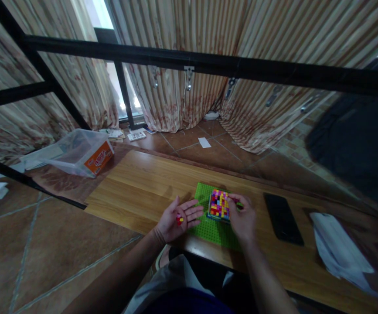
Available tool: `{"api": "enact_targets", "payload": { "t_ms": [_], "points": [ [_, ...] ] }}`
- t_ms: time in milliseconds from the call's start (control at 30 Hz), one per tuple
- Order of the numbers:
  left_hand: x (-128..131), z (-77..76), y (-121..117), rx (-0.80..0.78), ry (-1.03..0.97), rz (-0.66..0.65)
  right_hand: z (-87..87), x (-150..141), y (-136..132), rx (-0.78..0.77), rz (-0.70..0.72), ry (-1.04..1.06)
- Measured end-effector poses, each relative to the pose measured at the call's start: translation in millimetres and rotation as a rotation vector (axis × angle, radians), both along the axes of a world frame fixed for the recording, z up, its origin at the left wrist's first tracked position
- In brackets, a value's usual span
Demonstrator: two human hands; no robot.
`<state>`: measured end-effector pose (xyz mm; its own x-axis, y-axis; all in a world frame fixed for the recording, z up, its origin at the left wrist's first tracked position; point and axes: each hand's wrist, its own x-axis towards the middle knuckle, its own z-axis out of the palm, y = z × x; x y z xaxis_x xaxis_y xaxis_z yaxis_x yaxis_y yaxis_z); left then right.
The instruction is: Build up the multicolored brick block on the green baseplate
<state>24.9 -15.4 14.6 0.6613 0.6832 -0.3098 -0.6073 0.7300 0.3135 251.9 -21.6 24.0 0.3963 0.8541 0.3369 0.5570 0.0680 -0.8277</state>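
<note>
My left hand [177, 220] is palm up with its fingers stretched out, left of the green baseplate [215, 233]. A few tiny red, yellow and pink toy bricks [179, 219] lie loose on its palm. On the baseplate stands a square block of small multicoloured bricks [219, 204], mostly pink, red, yellow and orange, with some dark spots. My right hand [243, 216] reaches over the block's right side, thumb and fingers pinched together at its edge. What sits between those fingertips is too small to make out.
The baseplate rests on a wooden bench top [143, 179]. To the right lie a black phone [283, 218] and a white plastic packet [339, 244]. A clear plastic box [77, 150] with an orange label stands at the left. A black metal rail [175, 59] crosses above, before striped curtains [189, 100].
</note>
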Motion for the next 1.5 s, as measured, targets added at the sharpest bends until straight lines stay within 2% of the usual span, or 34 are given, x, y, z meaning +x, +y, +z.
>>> {"api": "enact_targets", "payload": {
  "t_ms": [833, 933, 1033, 1067, 1167, 1300, 1400, 1500],
  "points": [
    [-0.1, 1.7, 0.3, 0.001, -0.003, -0.006, 8.0, -4.8, -1.2, -0.002, -0.005, -0.099],
    [-0.1, 0.8, -0.1, 0.0, -0.005, 0.011, 11.5, -4.8, -5.6, 0.003, -0.006, -0.169],
    [-0.3, -1.3, 0.0, -0.005, -0.027, 0.022, 20.7, -17.2, -16.9, 0.09, -0.066, -0.293],
    [-0.4, -2.2, 0.1, -0.007, -0.036, 0.024, 24.2, -24.8, -22.1, 0.119, -0.056, -0.316],
    [-1.3, -4.7, 0.2, -0.008, -0.061, 0.023, 30.3, -54.5, -39.0, 0.084, 0.171, -0.299],
    [-1.8, -7.0, -0.4, 0.006, -0.072, 0.02, 20.7, -91.6, -53.0, -0.022, 0.382, -0.255],
    [-1.3, -9.0, -0.9, 0.018, -0.101, 0.022, 6.6, -106.9, -52.2, -0.042, 0.455, -0.288],
    [-0.9, -11.5, -0.6, 0.033, -0.136, 0.026, -5.2, -114.1, -46.5, -0.029, 0.446, -0.343]
  ]
}}
